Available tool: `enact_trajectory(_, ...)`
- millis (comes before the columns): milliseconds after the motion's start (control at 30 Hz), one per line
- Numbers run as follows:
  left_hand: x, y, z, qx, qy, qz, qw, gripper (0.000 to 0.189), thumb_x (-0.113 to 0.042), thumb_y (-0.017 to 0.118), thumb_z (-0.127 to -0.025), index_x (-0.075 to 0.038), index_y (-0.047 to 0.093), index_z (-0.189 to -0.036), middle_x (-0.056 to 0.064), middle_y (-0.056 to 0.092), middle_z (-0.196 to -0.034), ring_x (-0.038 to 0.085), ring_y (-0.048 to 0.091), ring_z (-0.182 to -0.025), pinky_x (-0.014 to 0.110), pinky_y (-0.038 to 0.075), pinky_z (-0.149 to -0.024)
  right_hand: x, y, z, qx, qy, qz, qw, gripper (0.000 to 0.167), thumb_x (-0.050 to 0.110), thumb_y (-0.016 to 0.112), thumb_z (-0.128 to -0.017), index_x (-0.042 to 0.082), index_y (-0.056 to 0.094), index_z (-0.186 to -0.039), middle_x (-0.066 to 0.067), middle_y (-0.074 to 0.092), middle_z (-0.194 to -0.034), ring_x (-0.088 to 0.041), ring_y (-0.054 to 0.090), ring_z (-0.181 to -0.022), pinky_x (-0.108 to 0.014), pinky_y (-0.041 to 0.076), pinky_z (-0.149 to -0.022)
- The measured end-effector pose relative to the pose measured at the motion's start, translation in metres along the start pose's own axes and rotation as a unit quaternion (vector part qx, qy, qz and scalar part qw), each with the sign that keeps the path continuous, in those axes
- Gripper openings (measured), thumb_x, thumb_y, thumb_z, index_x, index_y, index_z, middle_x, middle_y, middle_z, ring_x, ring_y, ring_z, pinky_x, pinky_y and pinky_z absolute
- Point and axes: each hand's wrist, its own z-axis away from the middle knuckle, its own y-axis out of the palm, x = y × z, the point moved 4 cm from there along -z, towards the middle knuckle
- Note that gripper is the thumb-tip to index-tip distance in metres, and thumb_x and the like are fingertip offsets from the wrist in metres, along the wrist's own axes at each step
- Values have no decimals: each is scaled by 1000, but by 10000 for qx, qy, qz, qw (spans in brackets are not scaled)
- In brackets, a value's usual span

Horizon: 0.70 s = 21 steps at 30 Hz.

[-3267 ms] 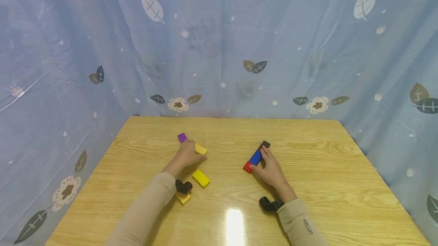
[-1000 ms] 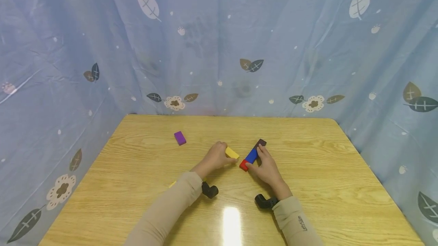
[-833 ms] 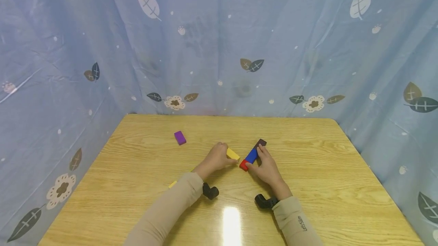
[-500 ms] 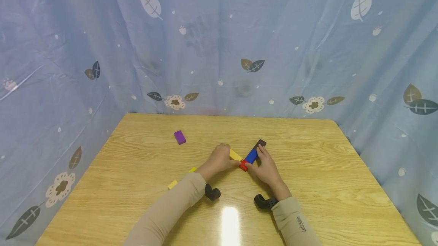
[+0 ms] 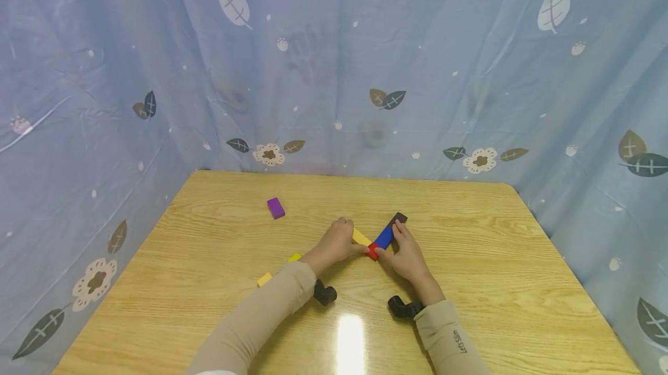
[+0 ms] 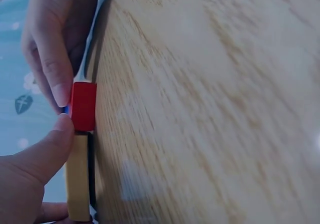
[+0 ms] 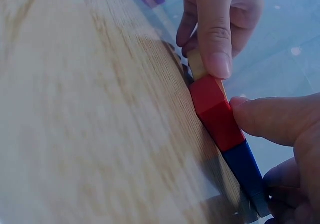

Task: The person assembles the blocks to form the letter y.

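Note:
In the head view, a red block (image 5: 373, 251), a blue block (image 5: 383, 239) and a dark block (image 5: 399, 218) lie end to end in a slanting row. My right hand (image 5: 409, 254) holds this row along its near side, thumb at the red end and fingers towards the dark end. A light yellow block (image 5: 361, 237) is pinched between the thumb and fingers of my left hand (image 5: 335, 244). Its right end meets the red block (image 6: 84, 106), forming a V with the row. In the right wrist view, my left thumb covers part of the yellow block (image 7: 197, 63).
A purple block (image 5: 276, 208) lies alone at the back left of the wooden table (image 5: 496, 236). Two more yellowish blocks, one bright yellow (image 5: 294, 258) and one paler (image 5: 264, 279), are partly hidden by the left forearm. A patterned blue curtain (image 5: 334, 73) surrounds the table.
My left hand has carried the light yellow block rightwards from beside the purple block until it touches the red one. My right hand stays at the row.

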Motion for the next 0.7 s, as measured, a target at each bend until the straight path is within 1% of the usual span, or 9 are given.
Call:
enact_trajectory(133,0,0,0,-11,-11,91,10000,65,-55,73,-73,0,59,-105,10,57,-100,19,50,-84,31,45,-73,1,-1,1,2,12,-62,10000,81,36,68,-87,-14,32,-139,-28,24,-151,-46,23,-138,-56,28,-110)
enact_trajectory(233,0,0,0,-14,-36,113,9999,68,-56,74,-73,1,59,-108,11,57,-104,21,52,-89,32,47,-77,1,0,1,14,24,-40,10000,81,37,67,-87,-13,31,-140,-27,24,-152,-45,23,-139,-56,28,-110)
enact_trajectory(333,0,0,0,1,-51,90,9999,72,-56,73,-73,2,58,-113,14,58,-112,23,54,-96,34,48,-83,0,0,0,4,25,-45,10000,81,36,67,-87,-13,32,-140,-27,24,-152,-45,23,-139,-56,27,-110)
enact_trajectory(400,-1,0,0,1,-47,70,10000,73,-56,73,-73,2,58,-114,14,58,-114,24,54,-99,35,48,-84,1,-1,0,1,26,-57,10000,80,36,68,-87,-13,32,-139,-27,24,-151,-45,23,-139,-56,27,-110)
enact_trajectory(533,-1,0,0,-1,-105,61,9999,73,-56,73,-73,2,58,-114,14,57,-113,24,54,-96,34,48,-82,1,-1,0,0,32,-53,10000,81,36,68,-87,-13,32,-139,-27,25,-151,-44,23,-139,-56,27,-111)
enact_trajectory(700,-2,-1,2,31,-174,97,9998,73,-55,74,-72,3,58,-113,14,56,-111,24,53,-95,34,48,-82,0,-1,0,10,55,-48,10000,81,37,67,-87,-13,32,-140,-26,25,-152,-44,22,-139,-56,26,-111)
